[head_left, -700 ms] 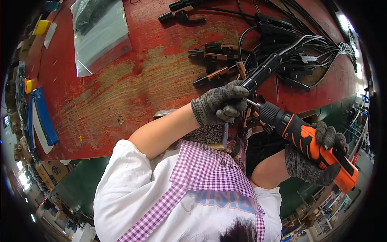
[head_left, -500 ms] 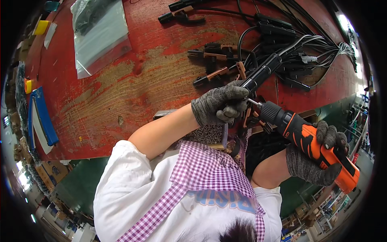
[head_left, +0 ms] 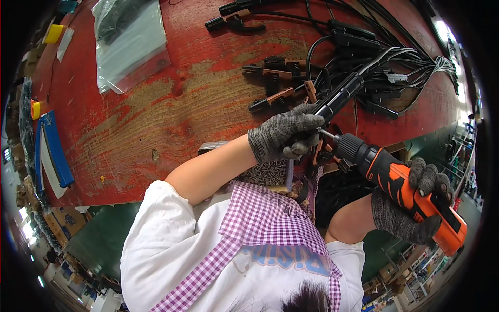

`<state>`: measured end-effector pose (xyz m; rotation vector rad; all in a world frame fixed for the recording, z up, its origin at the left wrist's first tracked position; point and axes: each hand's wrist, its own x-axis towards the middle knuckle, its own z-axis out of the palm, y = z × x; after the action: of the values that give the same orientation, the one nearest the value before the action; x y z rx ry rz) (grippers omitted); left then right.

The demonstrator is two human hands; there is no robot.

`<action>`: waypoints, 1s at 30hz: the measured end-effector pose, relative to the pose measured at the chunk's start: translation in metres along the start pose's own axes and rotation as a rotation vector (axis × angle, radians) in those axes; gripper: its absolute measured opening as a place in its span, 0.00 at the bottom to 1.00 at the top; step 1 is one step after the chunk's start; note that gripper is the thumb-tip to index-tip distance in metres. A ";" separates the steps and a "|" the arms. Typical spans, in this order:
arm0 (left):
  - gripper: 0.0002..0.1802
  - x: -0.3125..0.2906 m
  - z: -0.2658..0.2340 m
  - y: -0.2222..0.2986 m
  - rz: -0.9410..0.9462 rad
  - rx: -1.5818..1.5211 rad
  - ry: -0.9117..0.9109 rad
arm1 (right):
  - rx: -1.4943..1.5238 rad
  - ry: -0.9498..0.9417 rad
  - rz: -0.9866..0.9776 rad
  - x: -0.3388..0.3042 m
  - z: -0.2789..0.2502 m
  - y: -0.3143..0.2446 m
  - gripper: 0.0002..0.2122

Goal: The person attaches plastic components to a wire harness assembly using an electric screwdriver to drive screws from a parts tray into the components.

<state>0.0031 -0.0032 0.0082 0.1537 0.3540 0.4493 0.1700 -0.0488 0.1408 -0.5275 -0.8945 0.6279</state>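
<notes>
Left hand (head_left: 286, 136) grips black electrode-holder handle (head_left: 340, 97), long axis up-right beyond fingers (head_left: 311, 122); right hand (head_left: 401, 219) grasps cordless drill (head_left: 393, 178), pointing toward left fingers.

The left fingers (head_left: 310, 122) partly hide the black handle (head_left: 340, 98); the top edge crops a plastic bag (head_left: 127, 62).

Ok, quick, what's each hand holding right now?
Grey-gloved left hand: closed, holding a long black cylindrical handle.
Grey-gloved right hand: closed, holding an orange-and-black power drill.
</notes>
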 end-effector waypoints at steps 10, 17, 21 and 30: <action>0.27 -0.003 0.002 0.002 -0.029 -0.023 -0.009 | -0.007 -0.050 -0.057 -0.001 -0.008 0.003 0.20; 0.23 -0.003 0.002 0.003 -0.042 -0.017 -0.029 | 0.020 -0.043 0.017 0.000 -0.009 0.003 0.19; 0.18 -0.001 0.005 -0.002 -0.034 -0.056 0.013 | 0.027 -0.037 0.057 0.006 -0.001 0.002 0.18; 0.23 -0.007 0.016 0.004 0.018 0.166 0.116 | -0.101 -0.379 0.176 0.023 -0.022 0.001 0.21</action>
<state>0.0017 -0.0034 0.0263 0.2929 0.5039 0.4479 0.1994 -0.0356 0.1413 -0.5929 -1.2507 0.8630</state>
